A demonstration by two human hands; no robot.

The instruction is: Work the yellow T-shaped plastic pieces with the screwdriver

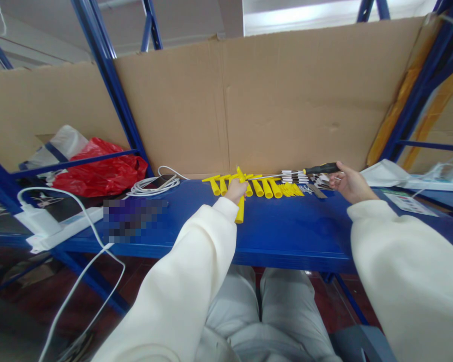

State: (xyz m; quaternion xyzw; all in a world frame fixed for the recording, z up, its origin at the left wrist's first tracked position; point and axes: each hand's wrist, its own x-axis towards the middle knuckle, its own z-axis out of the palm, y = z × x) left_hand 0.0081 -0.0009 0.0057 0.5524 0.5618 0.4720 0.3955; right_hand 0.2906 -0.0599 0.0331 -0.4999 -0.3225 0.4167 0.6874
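Left hand (235, 191), fingers clamped on a yellow piece (240, 213), stands at the left end of the yellow row (266, 188); the piece is near upright, its lower end over the shelf (286, 231). Right hand (349, 184), right of the row, fingers closed round a screwdriver (320, 168) whose shaft lies level above the row.

Obstructions: small white-and-black items (294, 176) just behind the row's right end; coiled cable (154, 186) left of the row; red bag (98, 173) and power strip (49, 226) further left. Cardboard (286, 100) walls off the space behind the row. In front of the row the shelf is bare to its near edge.
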